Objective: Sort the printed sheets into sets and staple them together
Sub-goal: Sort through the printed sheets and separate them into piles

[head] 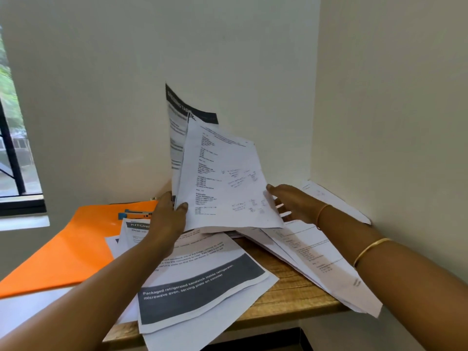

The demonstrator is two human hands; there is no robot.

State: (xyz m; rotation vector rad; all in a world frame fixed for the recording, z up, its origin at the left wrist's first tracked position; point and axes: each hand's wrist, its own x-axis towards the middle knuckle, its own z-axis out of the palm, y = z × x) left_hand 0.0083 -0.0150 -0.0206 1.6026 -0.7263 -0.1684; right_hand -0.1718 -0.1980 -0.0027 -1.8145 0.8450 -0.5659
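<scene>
Corner of two plain walls (228, 59), window (12, 148) at far left. Wooden table (286, 292) fills the corner.

Orange folder (68, 249) lies flat on the left of the table. Loose printed sheets (200, 287) are spread over the middle and right, overlapping, and some overhang the front edge. The top one in the middle has a dark band with white text about a refrigerated sandwich. A fan of text sheets (316, 257) runs under the right forearm to the table's right corner. One more sheet (336, 201) lies along the right wall.

Raised bundle (222, 178): a few sheets stand nearly upright over the pile, the front one with small text and handwriting. A dark-header sheet (177, 110) sticks up behind it.

Left hand (167, 221) grips the bundle's lower left edge, thumb on the front face. Right hand (293, 203) has its fingers straight and spread, tips behind the bundle's right edge, touching it. No curl visible there.

Two thin gold bangles (371, 250) on the right wrist.

Small blue-and-orange tool (135, 214) sits on the folder just left of the left hand. Cannot tell what it is.
</scene>
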